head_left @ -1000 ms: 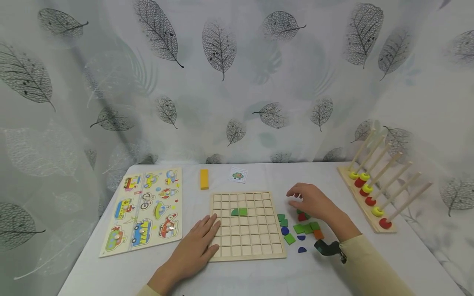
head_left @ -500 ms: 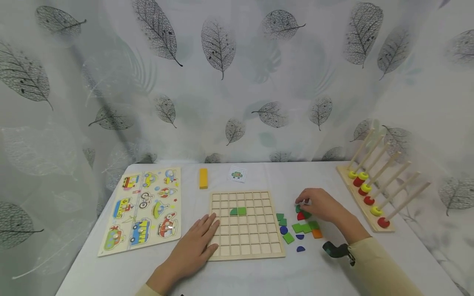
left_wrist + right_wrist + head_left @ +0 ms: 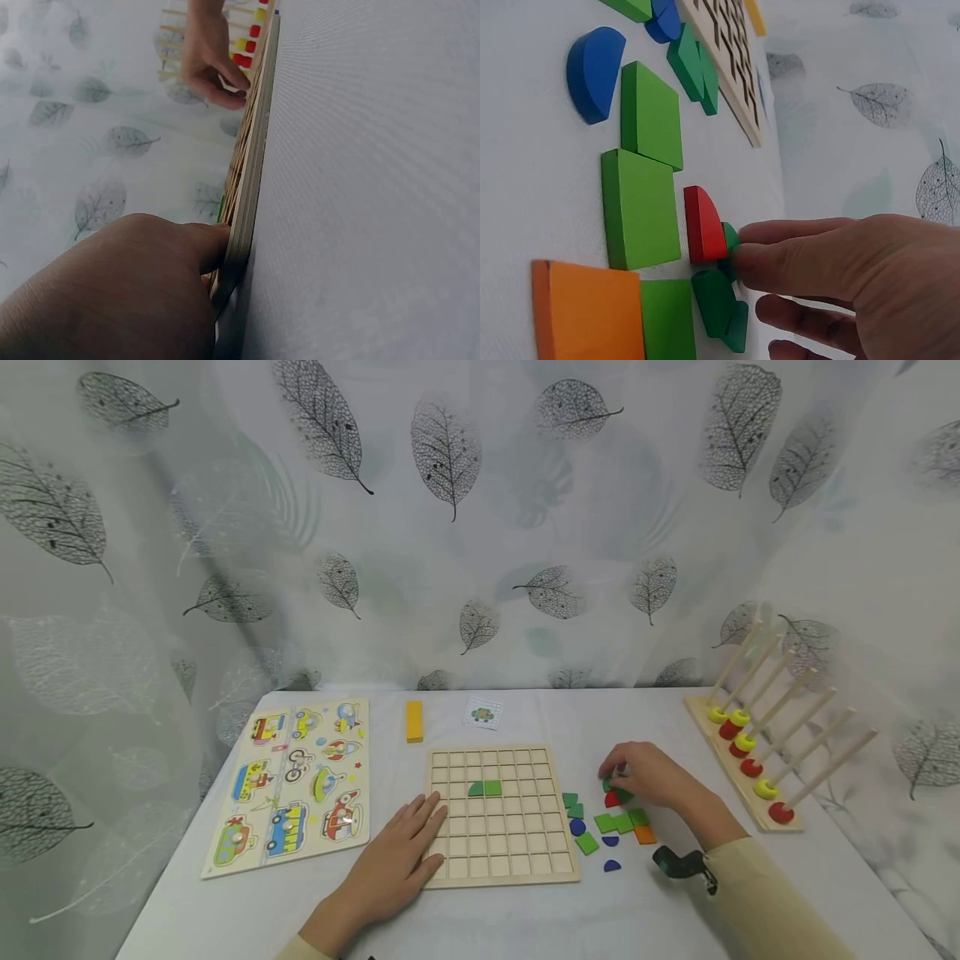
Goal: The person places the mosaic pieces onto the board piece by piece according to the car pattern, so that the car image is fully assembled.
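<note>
Your left hand (image 3: pixel 401 852) is lying flat on the lower left corner of the wooden grid board (image 3: pixel 501 815), fingers straight and close together, palm down, forearm coming in from the bottom edge. In the left wrist view your fingertips (image 3: pixel 214 244) sit right on the board's edge, pressing on it, not curled round anything.

Your right hand (image 3: pixel 647 777) is out to the right of the board, knuckles up, wrist bent back toward you, sleeve running off to the lower right. The fingertips (image 3: pixel 742 259) are pinching a small green piece (image 3: pixel 730 238) that's touching the curved red piece (image 3: pixel 703 224) on the table. Another dark green piece (image 3: pixel 718 304) lies just below your fingers.

The rest of the loose pile sits between the board and your hand: 2 green squares (image 3: pixel 643 169), an orange square (image 3: pixel 585 311) and a blue half-round (image 3: pixel 594 71). On the board itself there's 1 green pair (image 3: pixel 484 789) already seated in the grid, upper middle.
</note>
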### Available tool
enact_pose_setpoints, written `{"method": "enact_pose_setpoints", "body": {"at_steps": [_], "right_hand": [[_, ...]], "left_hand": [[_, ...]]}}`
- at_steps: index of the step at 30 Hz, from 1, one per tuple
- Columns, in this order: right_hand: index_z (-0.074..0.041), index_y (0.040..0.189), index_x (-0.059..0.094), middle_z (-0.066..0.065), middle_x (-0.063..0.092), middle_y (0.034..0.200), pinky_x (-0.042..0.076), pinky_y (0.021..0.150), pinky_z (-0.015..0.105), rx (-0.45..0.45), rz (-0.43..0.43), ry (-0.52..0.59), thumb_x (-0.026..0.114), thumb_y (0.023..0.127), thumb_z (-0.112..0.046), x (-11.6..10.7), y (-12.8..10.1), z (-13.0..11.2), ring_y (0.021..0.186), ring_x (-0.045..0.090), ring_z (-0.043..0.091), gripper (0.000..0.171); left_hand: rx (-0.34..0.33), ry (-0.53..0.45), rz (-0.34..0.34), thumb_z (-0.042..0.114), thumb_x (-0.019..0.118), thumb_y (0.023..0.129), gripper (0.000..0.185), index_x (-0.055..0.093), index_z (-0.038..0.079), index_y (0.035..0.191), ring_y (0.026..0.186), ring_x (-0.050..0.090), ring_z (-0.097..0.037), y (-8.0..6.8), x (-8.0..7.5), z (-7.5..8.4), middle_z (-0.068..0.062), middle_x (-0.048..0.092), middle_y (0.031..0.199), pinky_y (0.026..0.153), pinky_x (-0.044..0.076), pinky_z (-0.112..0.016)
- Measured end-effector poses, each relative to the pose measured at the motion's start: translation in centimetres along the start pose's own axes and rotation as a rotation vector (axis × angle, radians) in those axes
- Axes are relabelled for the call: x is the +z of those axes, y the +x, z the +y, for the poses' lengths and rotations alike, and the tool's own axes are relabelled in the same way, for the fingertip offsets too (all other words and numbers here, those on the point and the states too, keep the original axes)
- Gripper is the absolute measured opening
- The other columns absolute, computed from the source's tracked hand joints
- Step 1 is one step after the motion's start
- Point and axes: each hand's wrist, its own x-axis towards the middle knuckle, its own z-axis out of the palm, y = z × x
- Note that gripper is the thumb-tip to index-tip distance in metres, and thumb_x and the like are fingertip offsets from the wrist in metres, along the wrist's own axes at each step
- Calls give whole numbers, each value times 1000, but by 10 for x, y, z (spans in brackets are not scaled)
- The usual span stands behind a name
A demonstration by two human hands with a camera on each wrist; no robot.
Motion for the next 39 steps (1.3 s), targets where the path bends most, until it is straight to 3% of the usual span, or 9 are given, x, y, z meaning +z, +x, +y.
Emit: {"method": "enact_pose_setpoints", "body": {"at_steps": [4,13,23,33,39], "right_hand": [[-13,105,84,1,75,109,59,101,55,-16,-27,-5,84,94,-4,-1,-1,0,107,69,28,15],[-10,108,83,0,76,107,61,99,52,9,-2,-8,85,94,-8,0,1,1,102,69,25,15],[-10,106,81,-4,70,93,62,85,40,18,55,-48,86,96,-19,8,5,-1,83,60,16,15],[-8,119,82,4,75,114,59,101,53,-8,24,-52,86,93,-12,6,3,-3,105,67,25,26],[-8,116,82,1,74,108,60,97,50,-2,15,-64,88,92,-14,10,4,-4,95,63,20,25]], "left_hand": [[-1,12,-4,35,57,112,66,41,2,167,162,26,-36,0,0,-1,-15,29,176,132,22,-52],[5,6,-5,35,57,112,65,41,2,166,162,26,-36,1,-1,0,-16,30,176,131,23,-53],[8,8,-4,35,58,112,66,41,2,166,162,25,-36,1,0,-1,-16,29,176,132,22,-52],[6,5,2,35,57,112,66,41,2,166,162,26,-35,1,1,-1,-16,29,176,132,22,-52],[1,-4,-6,36,56,113,65,41,2,167,162,25,-35,2,1,-1,-15,29,176,132,22,-52]]}}
